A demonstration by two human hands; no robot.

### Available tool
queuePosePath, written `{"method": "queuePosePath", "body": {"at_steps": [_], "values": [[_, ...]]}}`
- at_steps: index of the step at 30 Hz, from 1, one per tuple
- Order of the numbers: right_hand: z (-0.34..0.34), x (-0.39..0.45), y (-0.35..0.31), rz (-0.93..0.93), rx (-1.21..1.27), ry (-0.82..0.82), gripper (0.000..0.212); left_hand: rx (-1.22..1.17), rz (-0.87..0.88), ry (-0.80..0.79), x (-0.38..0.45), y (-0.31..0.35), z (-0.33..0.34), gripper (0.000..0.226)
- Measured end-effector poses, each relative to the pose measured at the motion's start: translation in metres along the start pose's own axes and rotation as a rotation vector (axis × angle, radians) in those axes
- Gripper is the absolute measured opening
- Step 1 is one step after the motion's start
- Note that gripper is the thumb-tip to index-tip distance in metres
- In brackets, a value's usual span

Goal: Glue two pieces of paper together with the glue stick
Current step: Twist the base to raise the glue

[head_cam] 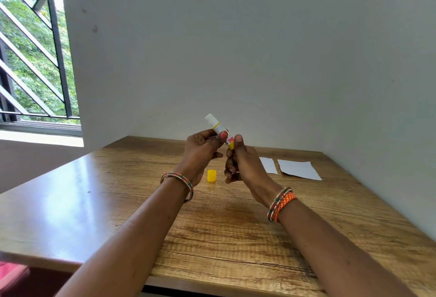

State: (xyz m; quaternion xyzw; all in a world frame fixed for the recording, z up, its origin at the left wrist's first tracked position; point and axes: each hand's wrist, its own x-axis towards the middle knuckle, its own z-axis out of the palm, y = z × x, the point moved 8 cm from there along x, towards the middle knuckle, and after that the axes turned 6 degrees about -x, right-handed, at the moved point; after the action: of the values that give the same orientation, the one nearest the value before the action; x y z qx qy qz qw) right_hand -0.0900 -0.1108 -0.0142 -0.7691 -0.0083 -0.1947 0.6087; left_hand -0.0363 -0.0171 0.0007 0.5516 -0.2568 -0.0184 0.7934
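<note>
An uncapped glue stick (217,126), yellow with a white tip pointing up and left, is held in the air above the table. My left hand (201,152) grips its barrel with thumb and fingers. My right hand (243,164) pinches its yellow bottom end between thumb and fingers. The yellow cap (211,175) stands on the wooden table (118,202) below the hands. Two white pieces of paper lie flat to the right: a small one (269,165), partly hidden behind my right hand, and a larger one (298,169).
The table fits into a corner of grey walls at the back and right. A barred window (33,60) is at the left. The table's front edge (212,282) runs near the bottom of the view.
</note>
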Motion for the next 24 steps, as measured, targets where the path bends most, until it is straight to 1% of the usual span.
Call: {"method": "queuePosePath", "body": {"at_steps": [1,6,8,11,14,17,21,24], "values": [[0.0,0.001,0.0,-0.003,0.002,0.004,0.046,-0.006,0.0,0.002,0.0,0.0,0.0,0.018],[-0.003,0.004,-0.003,-0.051,0.024,0.046,0.019,0.006,0.012,0.03,0.0,0.001,-0.001,0.02],[-0.001,0.003,-0.003,-0.073,-0.016,0.024,0.016,-0.002,0.014,0.036,0.0,0.001,-0.001,0.019],[0.003,0.0,-0.002,-0.086,-0.082,-0.016,0.029,-0.037,0.008,0.024,0.001,0.0,0.0,0.014],[0.004,0.0,-0.001,-0.058,-0.049,-0.032,0.039,-0.058,0.006,-0.006,0.001,0.0,0.002,0.015],[0.005,0.0,0.001,0.004,0.057,-0.091,0.045,-0.099,0.008,-0.055,0.001,0.001,0.005,0.015],[0.009,-0.003,0.006,0.108,0.315,-0.215,0.053,-0.162,-0.006,-0.176,0.0,0.002,0.014,0.016],[0.006,0.0,0.007,0.124,0.366,-0.198,0.053,-0.173,-0.016,-0.212,0.0,0.001,0.018,0.018]]}}
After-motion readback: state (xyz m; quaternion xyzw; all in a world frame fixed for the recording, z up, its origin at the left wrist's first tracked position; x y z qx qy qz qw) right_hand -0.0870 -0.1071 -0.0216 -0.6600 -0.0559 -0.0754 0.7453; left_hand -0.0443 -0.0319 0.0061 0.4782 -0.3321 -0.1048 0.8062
